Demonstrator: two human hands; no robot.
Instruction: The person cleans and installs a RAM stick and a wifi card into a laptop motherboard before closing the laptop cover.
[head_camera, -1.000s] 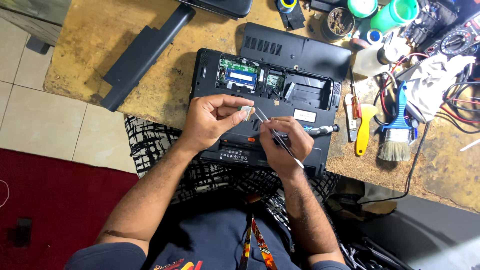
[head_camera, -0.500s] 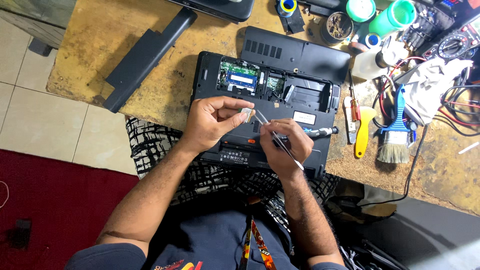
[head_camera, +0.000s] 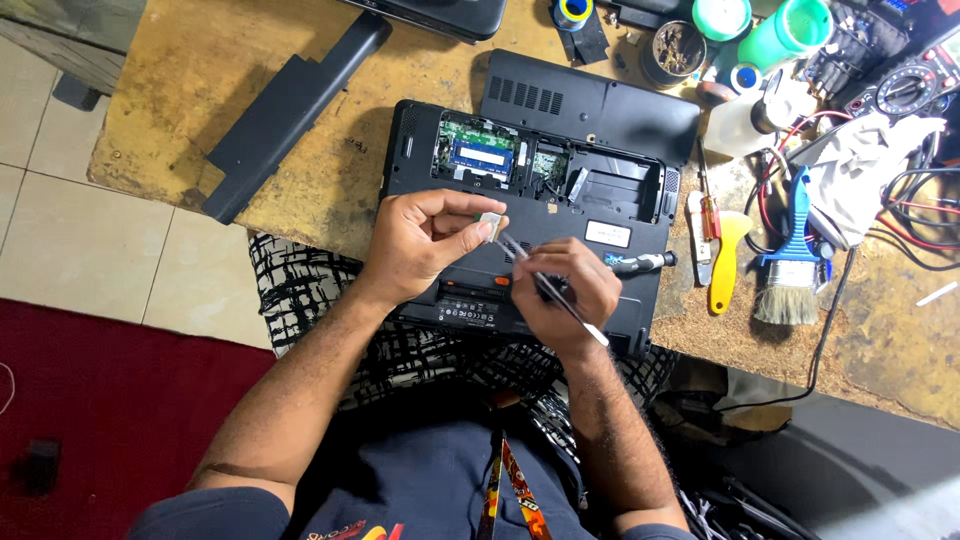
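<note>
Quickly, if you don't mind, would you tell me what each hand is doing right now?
Left hand: closed, pinching a small pale part between thumb and fingers.
Right hand: closed around thin metal tweezers.

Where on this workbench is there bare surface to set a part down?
Bare wood lies between the long black battery bar and the opened black laptop. Right of the laptop it is crowded: yellow-handled scraper, blue brush, cables.

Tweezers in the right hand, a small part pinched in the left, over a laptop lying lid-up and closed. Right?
Not quite. The head view shows the laptop lying bottom-up, its cover off and boards exposed. The right hand does hold tweezers, and the left hand pinches a small part.
</note>
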